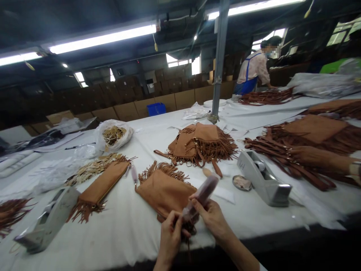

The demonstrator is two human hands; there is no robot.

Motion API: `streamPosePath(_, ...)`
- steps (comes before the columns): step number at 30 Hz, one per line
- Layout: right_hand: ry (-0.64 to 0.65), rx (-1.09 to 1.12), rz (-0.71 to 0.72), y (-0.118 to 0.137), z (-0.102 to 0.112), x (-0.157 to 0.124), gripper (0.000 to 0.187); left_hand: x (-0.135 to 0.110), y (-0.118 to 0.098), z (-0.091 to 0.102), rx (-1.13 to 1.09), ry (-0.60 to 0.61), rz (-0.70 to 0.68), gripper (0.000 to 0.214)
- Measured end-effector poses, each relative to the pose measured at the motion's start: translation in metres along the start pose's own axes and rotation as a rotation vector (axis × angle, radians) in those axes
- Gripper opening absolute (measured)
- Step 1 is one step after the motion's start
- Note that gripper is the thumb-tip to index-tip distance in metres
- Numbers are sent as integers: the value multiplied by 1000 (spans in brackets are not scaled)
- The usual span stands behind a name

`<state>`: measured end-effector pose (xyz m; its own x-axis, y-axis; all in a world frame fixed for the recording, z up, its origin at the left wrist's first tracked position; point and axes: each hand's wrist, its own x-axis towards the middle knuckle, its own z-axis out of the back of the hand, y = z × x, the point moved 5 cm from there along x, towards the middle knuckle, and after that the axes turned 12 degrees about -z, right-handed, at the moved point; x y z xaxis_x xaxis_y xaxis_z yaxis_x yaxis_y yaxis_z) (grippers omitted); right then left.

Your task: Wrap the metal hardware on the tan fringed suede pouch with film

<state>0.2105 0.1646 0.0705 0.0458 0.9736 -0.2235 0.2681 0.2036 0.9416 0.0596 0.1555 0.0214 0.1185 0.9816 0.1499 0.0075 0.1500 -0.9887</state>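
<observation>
My left hand [170,231] pinches the lower end of a translucent, pinkish plastic sleeve [207,188], close to the front table edge. Higher up on the same sleeve, the fingers of my right hand [213,218] are closed around it. What lies inside the sleeve is blurred. Dark brown fringe strands hang beneath my left fingers. Just behind both hands lies a tan fringed pouch [165,192], partly covered by them. A similar wrapped strip [134,174] is attached at the pouch's left corner.
Tape dispensers stand left [49,218] and right [263,178], with a small round dish [241,183] beside the right one. Fringed bags [203,143] are piled behind. From the right, another person's arm [324,160] reaches over straps. A metal post [220,60] rises from the table; a co-worker [249,73] bends beyond.
</observation>
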Motion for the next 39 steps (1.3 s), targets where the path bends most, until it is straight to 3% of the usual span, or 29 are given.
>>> streamPosePath(3,122,-378,347,13,-11,-38,19,-16,-10,23,-51,-182,33,45)
streamPosePath(5,193,-601,588,7,-22,-65,15,-39,-6,34,-70,-249,175,47)
streamPosePath(8,240,-820,819,-20,-37,-92,18,-73,5,27,-292,-141,407,53)
streamPosePath(10,296,-901,897,-41,-47,-103,19,-82,8,19,-462,-84,437,50)
streamPosePath(13,400,-887,985,-62,-54,-113,25,-82,14,23,-524,-116,410,41)
streamPosePath(15,408,-800,892,-67,-50,-110,30,-81,22,32,-476,-135,405,40)
streamPosePath(16,360,-753,758,-69,-45,-103,30,-82,25,36,-441,-135,395,40)
streamPosePath(19,195,-645,130,-84,-28,-75,28,-90,32,43,-409,-112,361,37)
streamPosePath(21,227,-567,-225,-99,-28,-64,37,-95,32,44,-449,-104,342,35)
streamPosePath(24,340,-382,-485,-111,-42,-54,45,-101,30,44,-523,-117,350,37)
streamPosePath(29,284,-157,-645,-118,-58,-48,43,-108,27,53,-525,-110,424,53)
streamPosePath(34,208,-249,-571,-125,-68,-44,42,-113,14,59,-285,-50,323,45)
streamPosePath(39,228,-245,-500,-136,-74,-40,58,-119,16,68,-220,-169,287,40)
